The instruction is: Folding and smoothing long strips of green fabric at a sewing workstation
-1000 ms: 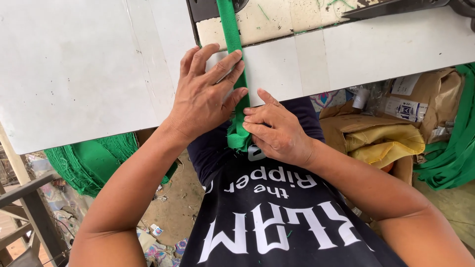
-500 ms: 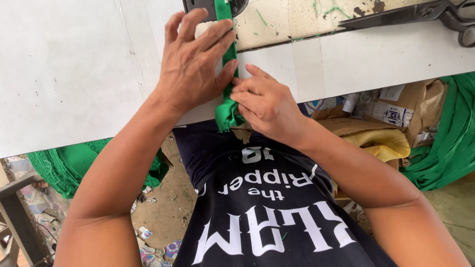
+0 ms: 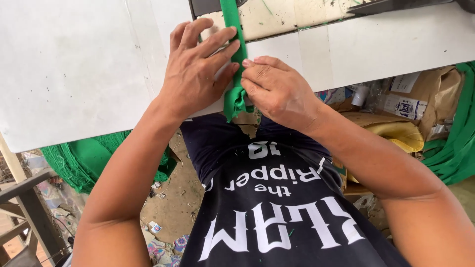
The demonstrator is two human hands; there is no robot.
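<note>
- A white table [image 3: 74, 74] fills the upper part of the frame; its surface is plain, with a few small dark specks.
- At the top centre a worn, cream-coloured plate [image 3: 292, 20] is set into the table, scuffed and marked with green smears; a dark machine part [image 3: 396, 5] crosses the top right edge.
- Below the table edge, at the lower left, lies a heap of green fabric [image 3: 94, 158] on a dirt floor [image 3: 173, 207] strewn with small scraps of litter.
- At the right, under the table, sit cardboard boxes [image 3: 420, 99], a yellow bundle [image 3: 396, 131] and more green cloth [image 3: 455, 148] hanging at the far right edge.
- A narrow green fabric strip [image 3: 231, 54] runs from the top centre of the frame down over the plate to the table's near edge, where it bunches and hangs just off the edge.
- The left hand [image 3: 198, 74] lies flat on the table with fingers spread, the fingertips pressing across the strip near the top centre.
- The right hand [image 3: 279, 91] is just beside it, fingers curled together, pinching the strip's right edge close to the bunched end.
- Both forearms reach up from the lower frame, over a dark printed shirt [image 3: 277, 212].
</note>
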